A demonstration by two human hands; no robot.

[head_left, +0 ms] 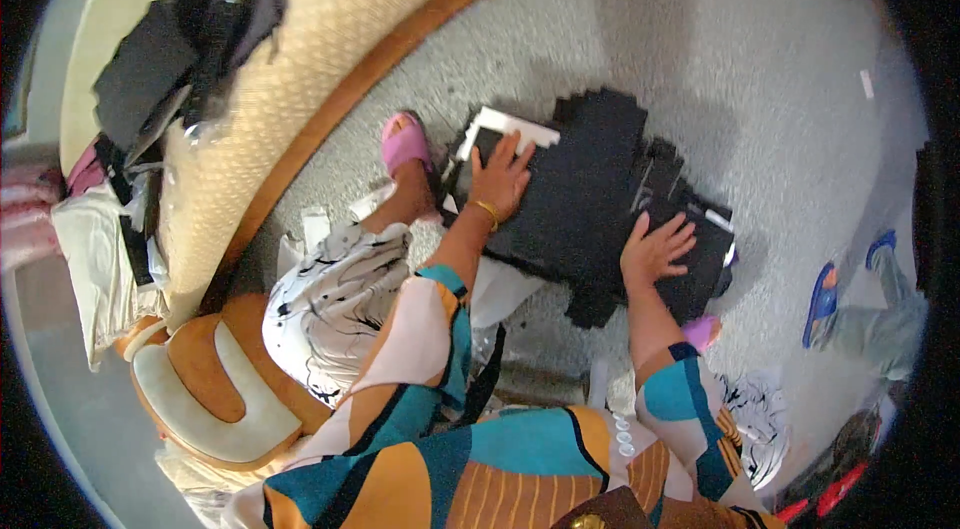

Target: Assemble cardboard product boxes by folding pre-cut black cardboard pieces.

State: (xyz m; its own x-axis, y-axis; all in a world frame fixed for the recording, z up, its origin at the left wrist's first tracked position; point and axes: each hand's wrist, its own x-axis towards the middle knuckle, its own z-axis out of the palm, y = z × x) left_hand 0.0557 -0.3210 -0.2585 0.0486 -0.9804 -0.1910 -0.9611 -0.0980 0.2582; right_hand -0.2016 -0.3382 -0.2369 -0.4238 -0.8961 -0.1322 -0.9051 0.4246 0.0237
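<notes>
**Two spread hands upon the black pile**

In the head view, a pile of flat, dull black pieces with jagged edges [585, 189] lies on the rough grey floor [750, 69], to the right of the left foot's pink slipper [403, 144]. The left hand [503, 177] rests on the pile near this slipper, beside a flat white piece [515, 123]; the right hand [657, 249] rests farther right and lower. Both have fingers spread and grasp nothing; probably the palms keep loose pieces steady. The left forearm slants forward and rightward; the right reaches almost straight ahead.
</notes>
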